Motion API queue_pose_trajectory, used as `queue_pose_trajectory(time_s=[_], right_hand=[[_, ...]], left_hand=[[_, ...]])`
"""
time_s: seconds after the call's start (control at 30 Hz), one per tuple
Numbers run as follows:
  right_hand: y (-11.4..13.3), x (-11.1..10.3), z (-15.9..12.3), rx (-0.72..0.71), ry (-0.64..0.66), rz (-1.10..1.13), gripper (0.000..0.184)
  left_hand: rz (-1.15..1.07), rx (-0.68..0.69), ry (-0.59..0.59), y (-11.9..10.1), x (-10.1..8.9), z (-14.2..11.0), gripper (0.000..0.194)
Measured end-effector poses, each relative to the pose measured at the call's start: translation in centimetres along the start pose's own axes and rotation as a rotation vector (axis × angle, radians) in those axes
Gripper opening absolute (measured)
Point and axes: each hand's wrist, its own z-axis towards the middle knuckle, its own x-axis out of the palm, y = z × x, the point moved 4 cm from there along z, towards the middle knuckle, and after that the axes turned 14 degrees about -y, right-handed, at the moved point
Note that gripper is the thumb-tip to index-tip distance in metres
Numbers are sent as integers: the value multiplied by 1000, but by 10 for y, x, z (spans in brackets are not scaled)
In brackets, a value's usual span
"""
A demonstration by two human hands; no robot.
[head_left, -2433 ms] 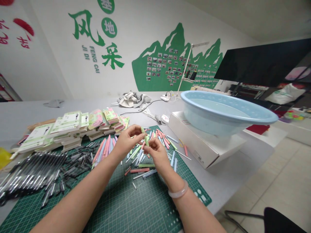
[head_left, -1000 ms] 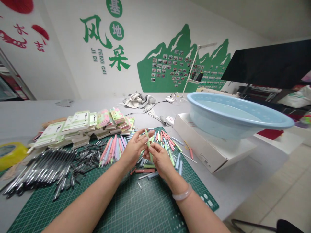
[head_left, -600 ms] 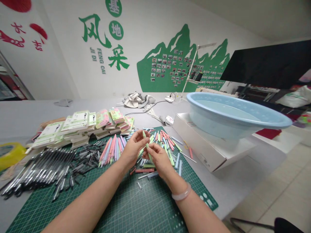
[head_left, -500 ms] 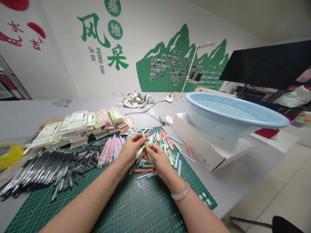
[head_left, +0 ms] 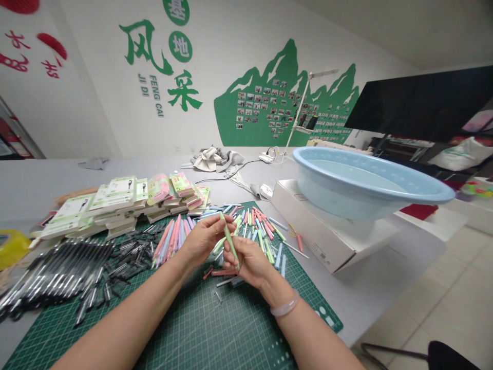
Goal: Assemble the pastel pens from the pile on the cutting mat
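A light green pen (head_left: 228,237) is held slanted above the cutting mat, between my two hands. My left hand (head_left: 206,235) pinches its upper end, while my right hand (head_left: 251,258) has its fingers closed round the lower part. Just behind and under the hands lie loose pastel pen parts (head_left: 265,231) in green, pink and blue. To the left of my left hand, a row of pink, blue and purple pens (head_left: 177,234) rests on the green cutting mat (head_left: 185,329). A small clear piece (head_left: 219,296) lies in front of the hands.
Black pens (head_left: 69,267) and loose black pen parts (head_left: 133,252) cover the left side, with stacked small boxes (head_left: 119,192) behind them. Yellow tape (head_left: 13,249) is at the far left. On the right, a blue basin (head_left: 346,200) stands on a white box (head_left: 308,234).
The green pen now shows as a longer single piece, tilted with its lower end toward me. My right hand has turned slightly and my left hand has shifted a little left.
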Motion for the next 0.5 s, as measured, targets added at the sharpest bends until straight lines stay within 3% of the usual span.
queue_pose_trajectory(time_s=[0.1,0.23,0.3,0.5], right_hand=[[-1,4,-2,2,5,-5,30],[2,-4,3,-191,-162,-74,27],[1,-8,5,-221,-205,-117,26],[-7,-2,3,-27,-34,-28,18]], left_hand=[[9,-41,22,0,-6,-1,25],[11,10,-57,2,-14,3,26],[18,31,-64,3,-14,3,25],[8,44,26,-2,-6,-5,19]])
